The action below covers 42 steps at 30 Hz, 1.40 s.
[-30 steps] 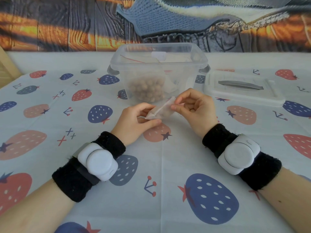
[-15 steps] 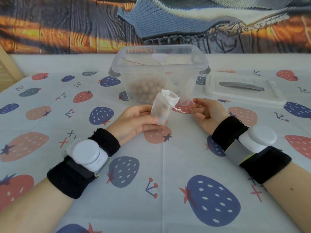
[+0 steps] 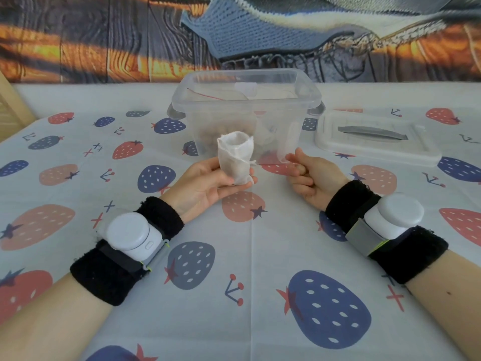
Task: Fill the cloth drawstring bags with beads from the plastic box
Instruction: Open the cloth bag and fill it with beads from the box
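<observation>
- Head view: left hand (image 3: 205, 183) holds a white cloth drawstring bag (image 3: 235, 158) upright, mouth open at top, thumb and fingers wrapped round its lower half; drawstring (image 3: 250, 162) hangs off its right side.
- Right hand (image 3: 311, 175) just right of the bag, not touching it; fingers loosely curled, nothing visibly held.
- Clear plastic box (image 3: 246, 110) stands behind the bag, towards the tablecloth's far edge, lid off; brown beads (image 3: 223, 128) inside at bottom left, more white bags beside them.
- Lid (image 3: 377, 138) lies flat right of the box.
- Strawberry-print tablecloth (image 3: 247, 256); no readable writing or labels.
- White devices on black wristbands, both wrists.
</observation>
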Motion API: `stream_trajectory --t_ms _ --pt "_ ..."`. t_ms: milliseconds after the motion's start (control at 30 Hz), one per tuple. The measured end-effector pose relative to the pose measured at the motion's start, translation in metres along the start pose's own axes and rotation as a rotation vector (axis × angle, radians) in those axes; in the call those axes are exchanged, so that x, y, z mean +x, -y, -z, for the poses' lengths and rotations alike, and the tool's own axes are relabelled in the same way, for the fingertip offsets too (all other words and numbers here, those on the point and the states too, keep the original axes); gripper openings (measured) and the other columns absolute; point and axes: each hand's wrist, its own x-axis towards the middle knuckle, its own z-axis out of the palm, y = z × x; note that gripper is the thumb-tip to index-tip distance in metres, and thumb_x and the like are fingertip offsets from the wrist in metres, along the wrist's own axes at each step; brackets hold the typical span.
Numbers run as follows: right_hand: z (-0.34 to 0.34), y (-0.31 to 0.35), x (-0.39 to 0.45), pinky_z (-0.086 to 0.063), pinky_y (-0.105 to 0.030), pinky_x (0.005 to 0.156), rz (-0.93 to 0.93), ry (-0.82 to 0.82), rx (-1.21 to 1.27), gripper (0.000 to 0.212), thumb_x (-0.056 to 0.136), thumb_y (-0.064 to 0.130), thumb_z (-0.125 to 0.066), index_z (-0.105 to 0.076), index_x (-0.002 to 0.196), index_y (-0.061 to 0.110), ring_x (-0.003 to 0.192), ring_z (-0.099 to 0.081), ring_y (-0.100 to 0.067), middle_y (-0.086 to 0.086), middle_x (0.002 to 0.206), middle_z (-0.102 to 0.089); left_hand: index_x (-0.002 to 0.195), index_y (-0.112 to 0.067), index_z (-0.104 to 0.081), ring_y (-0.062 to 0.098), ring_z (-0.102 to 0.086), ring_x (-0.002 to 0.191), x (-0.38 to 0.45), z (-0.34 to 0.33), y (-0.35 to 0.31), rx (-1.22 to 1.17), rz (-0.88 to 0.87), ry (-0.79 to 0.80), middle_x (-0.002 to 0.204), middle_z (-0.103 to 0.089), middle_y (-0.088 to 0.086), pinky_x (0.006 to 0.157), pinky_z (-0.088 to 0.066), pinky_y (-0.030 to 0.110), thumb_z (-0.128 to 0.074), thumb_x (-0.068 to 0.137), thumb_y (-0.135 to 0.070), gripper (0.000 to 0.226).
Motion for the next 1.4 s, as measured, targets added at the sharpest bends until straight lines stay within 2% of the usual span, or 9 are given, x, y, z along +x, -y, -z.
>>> stream_trajectory --t_ms 233,367,467,567,733,900,1033,1133,1400 --pt "-0.007 0.001 -0.002 -0.013 -0.013 0.041 0.158 -0.050 0.067 0.024 0.085 0.002 -0.023 -0.041 0.072 0.011 0.032 -0.022 -0.009 0.001 0.048 -0.031 0.113 -0.004 -0.060 0.033 -0.064 0.106 0.000 0.001 0.009 0.301 -0.008 -0.044 0.113 -0.065 0.016 0.094 -0.051 0.040 -0.076 0.066 -0.011 0.050" --pt "-0.011 -0.003 -0.002 -0.020 -0.012 0.040 0.230 -0.099 -0.002 0.027 0.088 -0.007 -0.023 -0.041 0.078 0.010 0.033 -0.029 -0.011 -0.008 0.062 -0.037 0.106 -0.014 -0.062 0.018 -0.066 0.095 0.000 0.000 0.009 0.387 -0.041 -0.038 0.111 -0.065 0.012 0.087 -0.053 0.026 -0.076 0.072 -0.007 0.037" --pt "-0.014 -0.007 -0.007 -0.021 -0.014 0.040 0.327 -0.052 -0.183 0.018 0.100 0.008 -0.035 -0.044 0.084 0.010 0.035 -0.027 -0.009 -0.010 0.062 -0.041 0.106 -0.015 -0.062 0.012 -0.065 0.097 -0.001 -0.001 0.009 0.433 -0.060 -0.020 0.106 -0.067 0.003 0.088 -0.051 0.023 -0.070 0.071 -0.012 0.036" --pt "-0.019 -0.009 -0.014 -0.022 -0.016 0.037 0.538 -0.065 -0.430 0.029 0.101 0.020 -0.035 -0.045 0.076 0.010 0.035 -0.026 -0.007 0.001 0.046 -0.038 0.105 -0.018 -0.061 0.006 -0.064 0.096 0.000 -0.002 0.009 0.474 -0.075 -0.011 0.103 -0.067 -0.003 0.086 -0.049 0.019 -0.069 0.074 -0.010 0.033" --pt "-0.024 -0.013 -0.025 -0.034 -0.007 0.049 0.797 -0.016 -0.498 0.022 0.098 0.006 -0.043 -0.047 0.077 0.011 0.044 -0.048 0.001 0.016 0.048 -0.047 0.104 -0.020 -0.059 -0.002 -0.063 0.092 0.001 0.000 0.012 0.544 -0.112 0.000 0.103 -0.066 -0.006 0.082 -0.047 0.014 -0.071 0.075 -0.001 0.037" --pt "-0.024 -0.023 -0.022 -0.040 -0.025 0.056 0.857 0.080 -0.648 0.013 0.087 0.018 -0.056 -0.046 0.091 0.027 0.067 -0.058 -0.039 0.018 0.072 -0.054 0.106 -0.016 -0.059 0.000 -0.063 0.091 0.002 0.003 0.013 0.538 -0.133 -0.048 0.103 -0.065 -0.001 0.080 -0.048 0.013 -0.064 0.080 0.008 0.036" --pt "-0.023 -0.021 -0.025 -0.028 -0.010 0.052 0.995 0.083 -0.744 0.016 0.079 0.020 -0.069 -0.054 0.084 0.023 0.050 -0.034 -0.006 0.011 0.066 -0.049 0.108 -0.013 -0.059 0.003 -0.064 0.090 0.003 0.003 0.014 0.521 -0.139 -0.073 0.102 -0.066 0.001 0.080 -0.050 0.017 -0.065 0.080 0.004 0.033" --pt "-0.023 -0.022 -0.023 -0.032 -0.017 0.055 1.072 0.114 -0.882 0.015 0.077 0.025 -0.074 -0.066 0.086 0.017 0.056 -0.041 -0.018 0.003 0.074 -0.048 0.106 -0.016 -0.059 0.002 -0.064 0.091 0.003 0.003 0.014 0.522 -0.153 -0.079 0.102 -0.066 0.000 0.081 -0.049 0.015 -0.065 0.080 0.003 0.032" --pt "-0.019 -0.026 -0.013 -0.034 -0.025 0.065 0.939 0.025 -0.987 0.026 0.087 0.036 -0.054 -0.068 0.108 0.028 0.060 -0.041 -0.009 0.016 0.076 -0.043 0.105 -0.016 -0.061 0.012 -0.067 0.089 0.003 0.002 0.012 0.554 -0.146 -0.038 0.098 -0.070 0.001 0.082 -0.052 0.020 -0.063 0.083 -0.001 0.027"
